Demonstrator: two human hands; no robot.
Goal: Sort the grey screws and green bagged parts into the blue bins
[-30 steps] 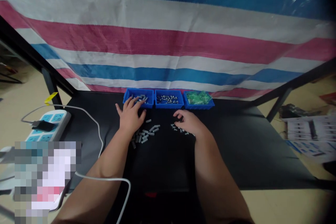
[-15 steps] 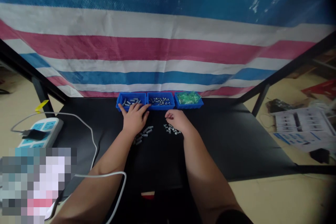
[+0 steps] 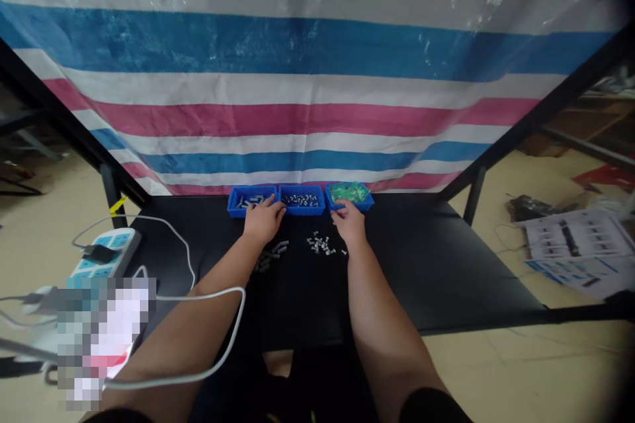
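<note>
Three blue plastic trays stand in a row at the far edge of the black table (image 3: 397,277). The left tray (image 3: 252,202) holds grey metal cylinders, the middle tray (image 3: 301,201) holds small metal screws, and the right tray (image 3: 348,196) holds green packets. My left hand (image 3: 264,223) rests at the front rim of the left tray, its fingertips near the middle tray. My right hand (image 3: 350,223) touches the front rim of the right tray. Loose grey cylinders (image 3: 270,256) lie below my left hand, and loose screws (image 3: 320,244) lie between my hands.
A striped plastic tarp (image 3: 297,119) hangs behind the table on a black metal frame (image 3: 526,112). A power strip (image 3: 105,252) and white cable (image 3: 191,301) lie at the left, beside a pixelated patch. Printed sheets (image 3: 575,244) lie on the floor at right.
My right hand has moved forward from the loose screws to the right tray. My left hand has shifted slightly right along the trays. The view has tilted upward, so the table looks smaller.
</note>
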